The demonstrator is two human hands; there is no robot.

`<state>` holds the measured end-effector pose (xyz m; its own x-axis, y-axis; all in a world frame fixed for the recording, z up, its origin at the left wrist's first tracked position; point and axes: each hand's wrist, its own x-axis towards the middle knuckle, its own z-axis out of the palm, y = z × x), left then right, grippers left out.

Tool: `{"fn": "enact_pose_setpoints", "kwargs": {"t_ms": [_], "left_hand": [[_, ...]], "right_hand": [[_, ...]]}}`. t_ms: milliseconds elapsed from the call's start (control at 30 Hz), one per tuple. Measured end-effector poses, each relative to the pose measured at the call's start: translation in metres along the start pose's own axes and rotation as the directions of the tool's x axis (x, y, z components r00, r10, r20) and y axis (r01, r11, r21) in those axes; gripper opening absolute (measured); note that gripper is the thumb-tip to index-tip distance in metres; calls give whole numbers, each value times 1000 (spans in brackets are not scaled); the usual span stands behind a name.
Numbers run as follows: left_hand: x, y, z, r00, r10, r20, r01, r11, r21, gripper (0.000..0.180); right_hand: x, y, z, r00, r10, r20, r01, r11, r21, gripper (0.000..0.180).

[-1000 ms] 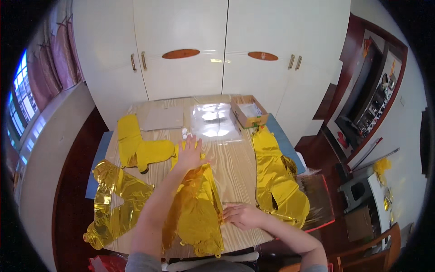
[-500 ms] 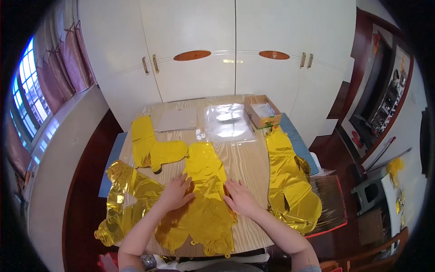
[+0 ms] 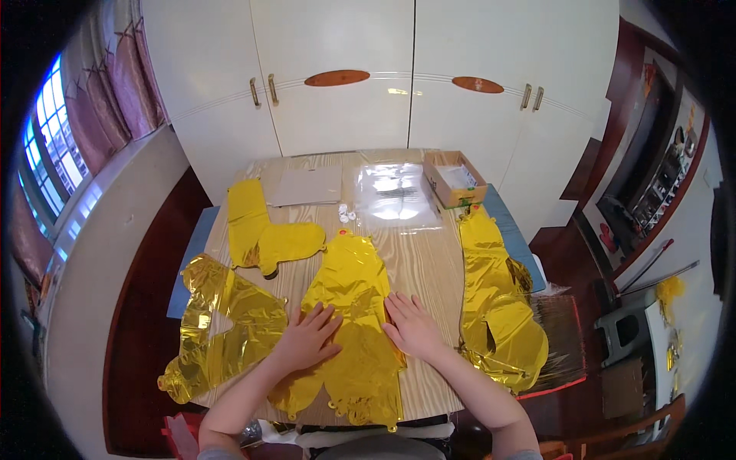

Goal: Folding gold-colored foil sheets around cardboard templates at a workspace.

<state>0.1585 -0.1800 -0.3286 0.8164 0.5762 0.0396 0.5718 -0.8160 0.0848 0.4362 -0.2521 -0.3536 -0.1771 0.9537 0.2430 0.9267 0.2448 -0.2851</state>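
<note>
1. Two hands press flat on the gold foil balloon [image 3: 349, 307] at the tabletop's [image 3: 429, 268] near edge, middle: left hand [image 3: 307, 340] and right hand [image 3: 412, 325], fingers spread, palms down, apart, gripping nothing.
2. Crumpled gold foil [image 3: 222, 326] overhangs the left edge.
3. Further gold foil pieces [image 3: 494, 307] drape over the right edge.
4. Cardboard box [image 3: 454, 178], far right corner.
5. Clear plastic bag [image 3: 396, 195], far edge, centre.

**Lighting and image quality, head view**

We see bright, even daylight entering from the window [image 3: 47, 165] at nine o'clock. Glare whitens the clear plastic sheet [image 3: 395, 195] at twelve o'clock. Fisheye distortion bends straight edges outward, and the corners fall black.
</note>
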Motion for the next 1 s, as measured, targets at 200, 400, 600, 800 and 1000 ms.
{"fn": "enact_pose_setpoints", "kwargs": {"t_ms": [200, 400, 600, 800, 1000], "left_hand": [[-7, 12, -1, 1000, 4, 2, -4, 1000, 13, 70], [-12, 21, 2, 999, 40, -23, -39, 998, 49, 71], [-13, 26, 5, 999, 46, -25, -47, 999, -15, 73], [-14, 27, 1, 999, 6, -44, -9, 997, -79, 79], [-20, 25, -4, 996, -79, -49, 76, 995, -60, 83]], "right_hand": [[0, -1, -2, 1000, 5, 16, -5, 1000, 8, 59], [-1, 0, -1, 1000, -5, 5, 4, 1000, 26, 61], [-1, 0, -3, 1000, -7, 19, 7, 1000, 20, 64], [0, 2, 0, 1000, -12, 25, 11, 1000, 20, 64], [-1, 3, 2, 1000, -14, 11, 14, 1000, 6, 65]]}}
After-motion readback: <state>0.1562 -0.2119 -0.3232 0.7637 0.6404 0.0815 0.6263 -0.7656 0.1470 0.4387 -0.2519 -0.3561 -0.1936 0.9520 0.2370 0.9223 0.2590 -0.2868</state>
